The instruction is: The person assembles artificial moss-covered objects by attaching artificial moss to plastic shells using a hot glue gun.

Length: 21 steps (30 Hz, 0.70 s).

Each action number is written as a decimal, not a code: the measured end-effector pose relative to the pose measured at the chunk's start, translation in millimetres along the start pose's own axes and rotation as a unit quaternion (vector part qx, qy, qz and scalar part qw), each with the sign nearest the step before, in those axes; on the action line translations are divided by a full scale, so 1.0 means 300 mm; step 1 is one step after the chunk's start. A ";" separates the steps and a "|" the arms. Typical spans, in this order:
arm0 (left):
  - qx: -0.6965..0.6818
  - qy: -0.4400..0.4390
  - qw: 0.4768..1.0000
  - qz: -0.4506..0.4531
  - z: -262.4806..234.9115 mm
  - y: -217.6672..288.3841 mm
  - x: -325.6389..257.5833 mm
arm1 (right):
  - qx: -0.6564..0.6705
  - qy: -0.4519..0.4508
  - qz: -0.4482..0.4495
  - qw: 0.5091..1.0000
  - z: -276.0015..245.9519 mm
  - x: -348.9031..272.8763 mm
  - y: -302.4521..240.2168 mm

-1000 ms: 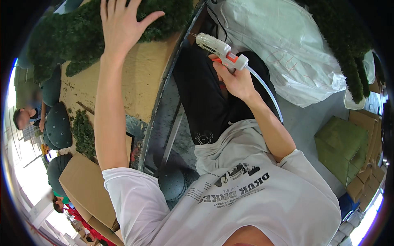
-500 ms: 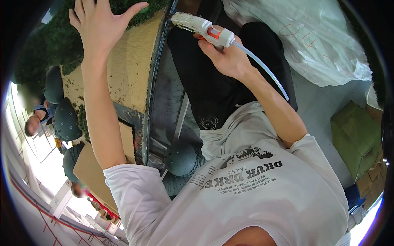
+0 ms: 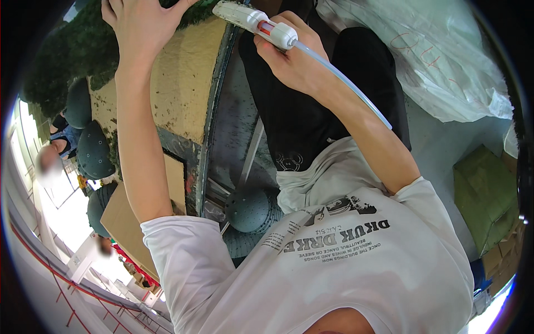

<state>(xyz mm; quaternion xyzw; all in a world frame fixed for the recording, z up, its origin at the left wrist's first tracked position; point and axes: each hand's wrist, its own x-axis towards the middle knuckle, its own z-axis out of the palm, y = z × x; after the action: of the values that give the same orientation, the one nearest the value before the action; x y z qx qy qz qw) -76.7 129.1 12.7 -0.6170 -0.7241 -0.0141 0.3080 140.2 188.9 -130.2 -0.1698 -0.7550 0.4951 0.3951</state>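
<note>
Glue gun (image 3: 240,16): smooth plastic | greenery (image 3: 72,55): rough, bristly | sack (image 3: 439,61): glossy, creased plastic

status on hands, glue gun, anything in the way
Right hand gripping glue gun. Left hand open by greenery, partly out of frame. No clear obstruction; greenery near glue gun's front, contact unclear.

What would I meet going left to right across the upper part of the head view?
Upper dark dome → left hand, thumb spread → white glue gun gripped in the right hand → white plastic sack.
</note>
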 end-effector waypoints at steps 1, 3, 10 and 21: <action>0.010 -0.003 1.000 0.002 0.003 -0.007 -0.002 | -0.012 -0.003 -0.010 1.000 0.001 0.005 -0.005; 0.019 -0.005 1.000 0.002 0.000 -0.005 0.002 | -0.026 -0.006 -0.021 0.999 0.007 0.009 -0.006; 0.014 -0.012 1.000 0.000 0.004 -0.012 -0.002 | -0.062 0.016 0.013 0.998 0.027 0.019 -0.028; 0.012 -0.002 1.000 0.007 0.005 -0.017 -0.008 | -0.067 0.029 0.010 0.997 0.039 0.027 -0.013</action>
<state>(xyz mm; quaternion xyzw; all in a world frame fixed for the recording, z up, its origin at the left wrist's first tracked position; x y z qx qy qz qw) -82.0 126.2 12.1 -0.6183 -0.7203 -0.0017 0.3145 126.6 185.1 -125.7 -0.2176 -0.7728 0.4428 0.3992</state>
